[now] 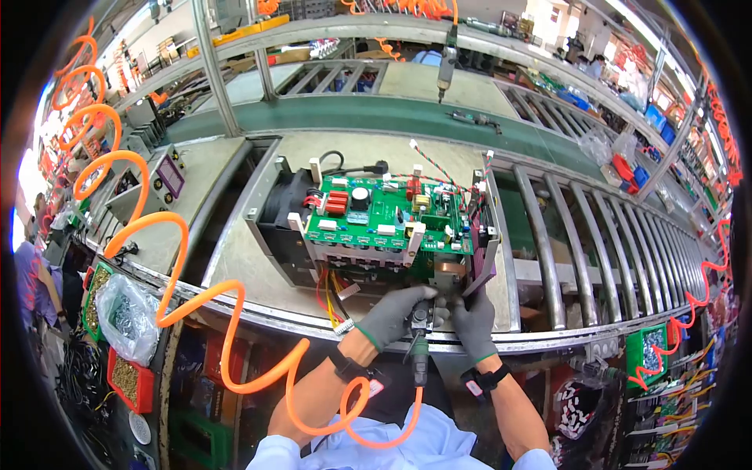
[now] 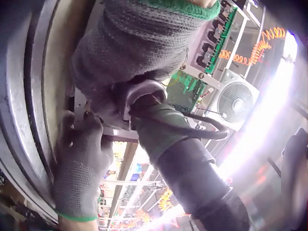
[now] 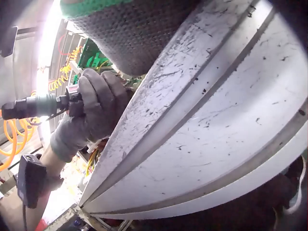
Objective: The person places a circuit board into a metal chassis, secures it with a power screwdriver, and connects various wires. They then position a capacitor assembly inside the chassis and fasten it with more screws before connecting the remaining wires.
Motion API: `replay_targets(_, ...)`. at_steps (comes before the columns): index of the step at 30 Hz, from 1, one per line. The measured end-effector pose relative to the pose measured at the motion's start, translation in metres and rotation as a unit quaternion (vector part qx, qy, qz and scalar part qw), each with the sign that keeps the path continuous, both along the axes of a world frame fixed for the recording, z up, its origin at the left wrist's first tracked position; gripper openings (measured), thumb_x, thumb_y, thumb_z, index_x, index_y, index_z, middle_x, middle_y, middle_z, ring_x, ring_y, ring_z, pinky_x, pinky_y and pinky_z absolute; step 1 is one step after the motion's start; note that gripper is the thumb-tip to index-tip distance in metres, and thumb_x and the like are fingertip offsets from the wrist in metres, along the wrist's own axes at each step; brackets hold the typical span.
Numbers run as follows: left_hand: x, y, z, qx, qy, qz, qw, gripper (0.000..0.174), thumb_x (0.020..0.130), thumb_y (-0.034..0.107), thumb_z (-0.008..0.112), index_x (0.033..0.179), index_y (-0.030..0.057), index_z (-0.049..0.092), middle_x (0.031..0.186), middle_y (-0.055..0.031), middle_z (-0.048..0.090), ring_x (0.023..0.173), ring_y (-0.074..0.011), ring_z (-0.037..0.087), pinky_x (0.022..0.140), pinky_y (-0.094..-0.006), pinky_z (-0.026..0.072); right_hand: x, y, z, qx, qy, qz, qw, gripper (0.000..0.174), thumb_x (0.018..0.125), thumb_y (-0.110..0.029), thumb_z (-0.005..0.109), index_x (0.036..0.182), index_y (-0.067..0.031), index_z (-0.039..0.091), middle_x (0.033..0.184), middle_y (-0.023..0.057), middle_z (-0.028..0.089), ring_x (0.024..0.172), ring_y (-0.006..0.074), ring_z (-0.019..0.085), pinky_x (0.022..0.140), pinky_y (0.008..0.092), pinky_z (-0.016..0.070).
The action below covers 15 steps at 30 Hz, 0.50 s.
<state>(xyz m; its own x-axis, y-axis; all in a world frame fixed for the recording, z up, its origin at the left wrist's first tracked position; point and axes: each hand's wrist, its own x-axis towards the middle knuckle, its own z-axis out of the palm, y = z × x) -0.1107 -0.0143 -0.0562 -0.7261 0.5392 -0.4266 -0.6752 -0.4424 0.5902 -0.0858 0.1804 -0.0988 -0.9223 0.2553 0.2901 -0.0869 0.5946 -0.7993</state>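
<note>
My gloved left hand [image 1: 395, 315] grips an air screwdriver [image 1: 421, 345] at the front edge of an electronics unit, fingers wrapped round the tool's body. In the left wrist view the screwdriver [image 2: 185, 163] slants down and right from that hand. The unit carries a green circuit board [image 1: 376, 215] on top, a black fan housing on its left and a purple end panel [image 1: 484, 270] on its right. Beside the tool, my gloved right hand [image 1: 475, 325] is at the unit's lower right front corner; its fingertips are hidden, and I cannot tell whether they pinch anything.
An orange coiled hose [image 1: 235, 329] loops across the left side to the screwdriver. Loose wires with a white connector [image 1: 345, 324] hang at the unit's front. Metal rollers [image 1: 583, 243] run to the right. Red and green screw bins [image 1: 129, 384] flank the left; another driver [image 1: 447, 63] hangs overhead.
</note>
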Motion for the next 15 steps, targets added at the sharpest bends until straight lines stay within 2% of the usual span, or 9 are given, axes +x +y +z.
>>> replay_targets(2, 0.014, -0.005, 0.019, -0.026, 0.02, 0.012, 0.999, 0.026, 0.094, 0.018, 0.066, 0.11, -0.0019, 0.061, 0.099, -0.0158, 0.072, 0.086, -0.027, 0.076, 0.074, -0.0375, 0.0646, 0.003, -0.003, 0.003, 0.002, -0.001, -0.007, 1.0, 0.045, 0.084, -0.015, 0.069, 0.127, -0.0053, 0.06, 0.099, 0.0213, 0.071, 0.094, 0.0413, 0.07, 0.079, 0.0477, 0.0544)
replay_targets(4, 0.025, -0.02, -0.001, 0.006, 0.034, -0.034, 0.999, 0.027, 0.094, 0.02, 0.067, 0.105, -0.0037, 0.062, 0.096, -0.0169, 0.072, 0.084, -0.026, 0.075, 0.076, -0.0369, 0.0637, 0.002, 0.001, -0.006, 0.016, 0.005, -0.006, 1.0, 0.05, 0.083, -0.014, 0.068, 0.131, -0.003, 0.058, 0.107, 0.0239, 0.07, 0.1, 0.0422, 0.069, 0.085, 0.0471, 0.0545)
replay_targets(6, 0.063, -0.041, 0.015, 0.001, 0.023, -0.029, 0.999, 0.028, 0.095, 0.023, 0.067, 0.103, -0.0038, 0.063, 0.092, -0.0173, 0.071, 0.079, -0.0242, 0.073, 0.074, -0.036, 0.0622, -0.002, 0.007, -0.022, -0.011, 0.022, 0.012, 1.0, 0.048, 0.086, -0.009, 0.066, 0.132, 0.0009, 0.057, 0.113, 0.0234, 0.07, 0.108, 0.0383, 0.069, 0.091, 0.0437, 0.0537)
replay_targets(8, 0.105, -0.071, 0.048, -0.024, -0.03, -0.075, 0.996, 0.034, 0.095, 0.028, 0.066, 0.105, -0.0042, 0.061, 0.087, -0.0161, 0.07, 0.076, -0.0228, 0.071, 0.073, -0.0347, 0.0607, 0.003, 0.003, -0.011, -0.041, 0.038, 0.045, 0.997, 0.045, 0.09, -0.006, 0.063, 0.134, 0.003, 0.056, 0.119, 0.0202, 0.07, 0.111, 0.0319, 0.069, 0.093, 0.0406, 0.0529)
replay_targets(10, 0.14, -0.114, 0.042, -0.006, -0.014, -0.122, 0.992, 0.038, 0.095, 0.032, 0.067, 0.107, -0.0036, 0.06, 0.089, -0.0158, 0.069, 0.075, -0.0218, 0.07, 0.073, -0.0345, 0.0598, 0.003, 0.007, -0.013, -0.039, 0.011, 0.045, 0.998, 0.045, 0.093, -0.007, 0.064, 0.136, 0.0023, 0.055, 0.114, 0.0173, 0.07, 0.102, 0.0267, 0.07, 0.088, 0.0385, 0.0544)
replay_targets(11, 0.161, -0.134, 0.043, 0.0, -0.049, -0.078, 0.996, 0.039, 0.095, 0.032, 0.066, 0.108, -0.0035, 0.06, 0.09, -0.0156, 0.069, 0.077, -0.0217, 0.07, 0.074, -0.0339, 0.0594, 0.012, -0.006, 0.015, -0.129, -0.037, 0.049, 0.99, 0.044, 0.094, -0.009, 0.064, 0.136, 0.0024, 0.055, 0.109, 0.0149, 0.069, 0.092, 0.0216, 0.068, 0.081, 0.0362, 0.0546)
replay_targets(12, 0.182, -0.152, 0.047, 0.008, -0.084, -0.036, 0.996, 0.039, 0.095, 0.032, 0.066, 0.11, -0.0034, 0.059, 0.092, -0.0155, 0.068, 0.078, -0.0216, 0.07, 0.075, -0.0333, 0.059, 0.012, -0.005, 0.014, -0.098, -0.025, 0.046, 0.994, 0.044, 0.095, -0.009, 0.064, 0.136, 0.0026, 0.054, 0.105, 0.0127, 0.067, 0.085, 0.018, 0.065, 0.075, 0.0331, 0.0535)
replay_targets(14, 0.216, -0.189, 0.039, -0.093, -0.117, 0.045, 0.988, 0.039, 0.097, 0.03, 0.062, 0.115, -0.0042, 0.058, 0.097, -0.0149, 0.069, 0.084, -0.0216, 0.07, 0.077, -0.0333, 0.059, 0.006, 0.0, -0.006, -0.051, 0.052, 0.029, 0.997, 0.045, 0.094, -0.009, 0.065, 0.135, 0.0023, 0.054, 0.102, 0.0122, 0.067, 0.088, 0.0221, 0.066, 0.08, 0.0351, 0.0528)
replay_targets(15, 0.231, -0.215, 0.025, -0.036, -0.1, 0.064, 0.992, 0.04, 0.096, 0.03, 0.062, 0.116, -0.0046, 0.058, 0.098, -0.0155, 0.069, 0.084, -0.0222, 0.07, 0.077, -0.0341, 0.0595, 0.008, -0.001, -0.003, -0.009, 0.047, 0.006, 0.999, 0.048, 0.092, -0.008, 0.066, 0.137, 0.0019, 0.053, 0.108, 0.0135, 0.066, 0.095, 0.0241, 0.065, 0.085, 0.0361, 0.0511)
